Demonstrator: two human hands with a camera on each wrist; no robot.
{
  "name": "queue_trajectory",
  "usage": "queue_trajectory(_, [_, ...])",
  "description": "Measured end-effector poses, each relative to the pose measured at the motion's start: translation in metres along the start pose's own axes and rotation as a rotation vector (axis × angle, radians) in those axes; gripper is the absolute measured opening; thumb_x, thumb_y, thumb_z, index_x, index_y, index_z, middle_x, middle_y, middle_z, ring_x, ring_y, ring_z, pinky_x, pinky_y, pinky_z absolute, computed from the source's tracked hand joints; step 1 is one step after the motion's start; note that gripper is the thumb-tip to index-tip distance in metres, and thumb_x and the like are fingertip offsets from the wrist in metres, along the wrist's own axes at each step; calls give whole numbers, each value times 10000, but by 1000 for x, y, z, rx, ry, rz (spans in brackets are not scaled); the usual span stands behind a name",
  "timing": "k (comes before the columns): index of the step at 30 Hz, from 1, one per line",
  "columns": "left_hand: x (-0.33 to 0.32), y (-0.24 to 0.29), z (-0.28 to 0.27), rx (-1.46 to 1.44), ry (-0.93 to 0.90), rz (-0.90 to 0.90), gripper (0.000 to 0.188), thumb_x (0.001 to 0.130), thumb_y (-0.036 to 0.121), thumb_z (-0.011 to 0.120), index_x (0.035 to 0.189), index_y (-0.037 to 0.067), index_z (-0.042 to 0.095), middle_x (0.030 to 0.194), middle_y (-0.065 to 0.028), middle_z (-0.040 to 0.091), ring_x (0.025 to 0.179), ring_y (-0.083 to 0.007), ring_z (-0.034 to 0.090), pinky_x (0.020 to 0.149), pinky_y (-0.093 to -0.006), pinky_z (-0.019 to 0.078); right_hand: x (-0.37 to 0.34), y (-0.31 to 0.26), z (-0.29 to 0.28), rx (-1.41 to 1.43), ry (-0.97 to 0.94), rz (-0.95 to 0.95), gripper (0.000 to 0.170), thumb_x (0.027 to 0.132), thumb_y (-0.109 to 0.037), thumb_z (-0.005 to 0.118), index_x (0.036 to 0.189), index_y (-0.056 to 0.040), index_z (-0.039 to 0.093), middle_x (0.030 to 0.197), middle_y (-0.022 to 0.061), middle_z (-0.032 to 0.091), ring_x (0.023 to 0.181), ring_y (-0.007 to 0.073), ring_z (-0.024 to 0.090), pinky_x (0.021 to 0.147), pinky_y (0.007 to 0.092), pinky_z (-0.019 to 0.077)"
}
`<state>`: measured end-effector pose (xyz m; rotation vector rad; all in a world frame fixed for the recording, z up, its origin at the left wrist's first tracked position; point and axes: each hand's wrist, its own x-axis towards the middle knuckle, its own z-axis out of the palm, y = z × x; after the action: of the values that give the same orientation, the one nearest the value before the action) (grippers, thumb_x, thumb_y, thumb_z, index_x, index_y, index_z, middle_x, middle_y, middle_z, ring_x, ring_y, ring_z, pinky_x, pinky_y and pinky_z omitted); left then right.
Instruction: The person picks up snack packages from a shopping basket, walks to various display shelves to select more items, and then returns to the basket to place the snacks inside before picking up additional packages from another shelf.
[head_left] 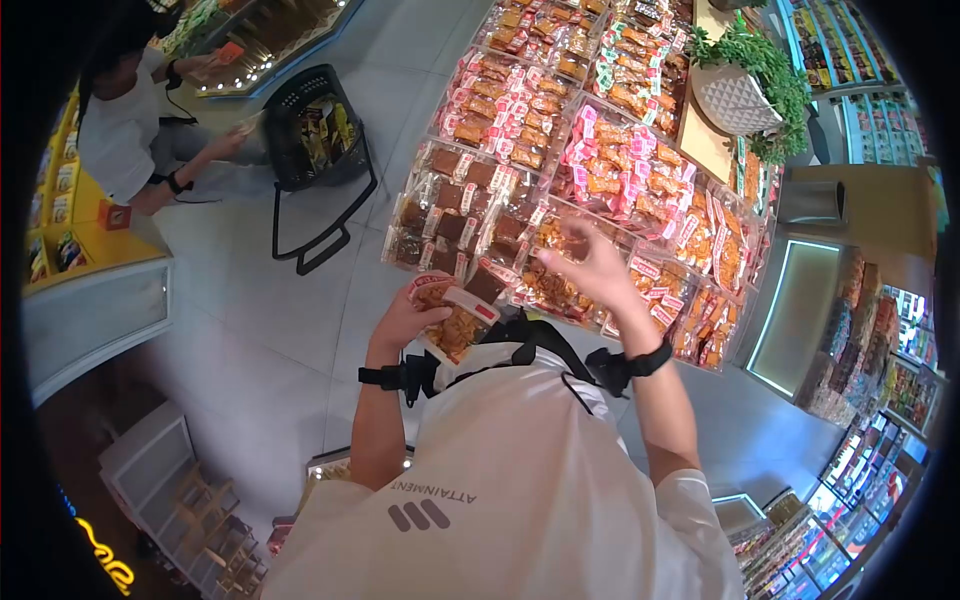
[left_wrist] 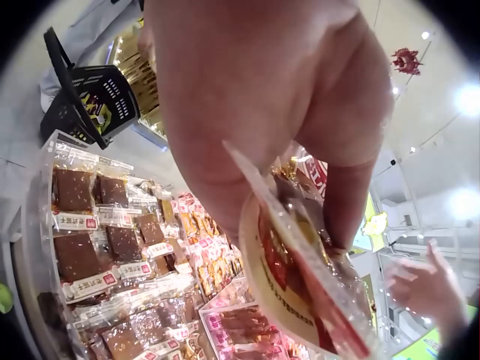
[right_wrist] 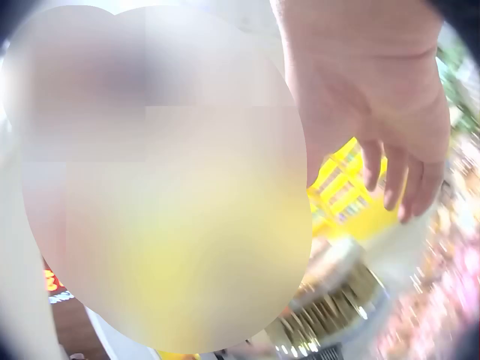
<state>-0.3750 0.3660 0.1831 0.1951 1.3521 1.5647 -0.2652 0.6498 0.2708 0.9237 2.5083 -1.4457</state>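
In the head view my left hand (head_left: 400, 322) grips clear-wrapped snack packets (head_left: 455, 335) with red and white labels, held in front of my waist. Seen from the left wrist, the thumb and fingers of that hand (left_wrist: 255, 90) pinch a packet (left_wrist: 289, 277) that stands nearly edge-on. My right hand (head_left: 597, 272) is raised over the bins with its fingers apart and nothing in it. From the right wrist, the fingers of this hand (right_wrist: 375, 112) hang loosely. Near the left hand lie brown square packaged snacks (head_left: 452, 195) in a clear bin.
Pink-wrapped snacks (head_left: 610, 175) fill the bins farther along the display. A white planter (head_left: 735, 100) with green leaves stands on a wooden ledge. At the left, another person (head_left: 125, 140) is beside a black shopping basket (head_left: 318, 140) holding yellow-and-black packs. Much of the right wrist view is blurred out.
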Motion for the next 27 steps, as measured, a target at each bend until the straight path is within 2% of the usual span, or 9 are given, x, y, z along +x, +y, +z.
queue_trajectory(1, [1,0,1,2,4,-13,512,721,-31,684,1195,50,508,1146,-33,579,1065,-133,533,945,-301,425,7,40,43,323,-142,101,515,810,-252,703,1214,2,510,1129,126,585,996,181,579,848,298,476])
queue_trajectory(3, [6,-1,2,-59,-44,-48,524,720,-31,684,1205,46,503,1139,-29,578,1060,-131,533,939,-297,426,2,48,76,785,-329,338,399,848,-168,659,1188,-5,526,1052,103,609,884,149,599,765,262,499])
queue_trajectory(4, [9,0,3,-89,-68,-75,521,725,-36,676,1209,41,501,1139,-29,577,1059,-132,532,936,-293,425,1,57,92,879,-323,321,280,866,-105,623,1112,16,566,975,86,638,832,138,621,699,263,524])
queue_trajectory(8, [21,-24,-13,-26,134,6,499,752,-12,659,1220,38,493,1141,-47,568,1035,-139,539,916,-285,433,13,89,116,890,-155,435,168,868,-90,616,1003,8,598,867,54,625,730,129,605,626,265,531])
queue_trajectory(9, [19,-27,-19,-27,131,-15,499,752,-12,659,1220,38,493,1141,-47,568,1035,-139,539,916,-285,433,17,106,115,958,-188,442,154,869,-74,607,1001,5,598,842,46,615,714,122,591,623,266,531])
queue_trajectory(11, [20,-32,-39,38,323,-44,497,763,-4,653,1227,35,479,1155,-59,560,1034,-144,540,911,-285,434,24,117,118,928,-61,476,135,882,-70,585,1005,-13,591,903,42,607,769,119,584,681,267,524])
queue_trajectory(17, [16,-36,-72,-21,404,-4,470,787,-21,619,1228,21,460,1163,-80,556,1041,-169,553,919,-301,442,26,145,118,953,52,555,150,880,-59,580,1022,-13,572,929,57,610,805,136,592,739,283,523])
queue_trajectory(21, [16,-40,-84,-90,442,8,461,805,-29,598,1240,9,449,1161,-96,556,1039,-173,559,912,-299,452,22,172,114,997,169,649,154,861,-18,564,1015,-19,569,891,56,619,750,137,607,671,275,543])
queue_trajectory(27, [13,-38,-88,-93,508,2,461,811,-39,590,1243,7,436,1171,-97,550,1060,-187,552,930,-308,441,15,185,114,979,174,676,184,868,-48,560,1051,-32,561,914,54,616,757,142,612,644,249,519])
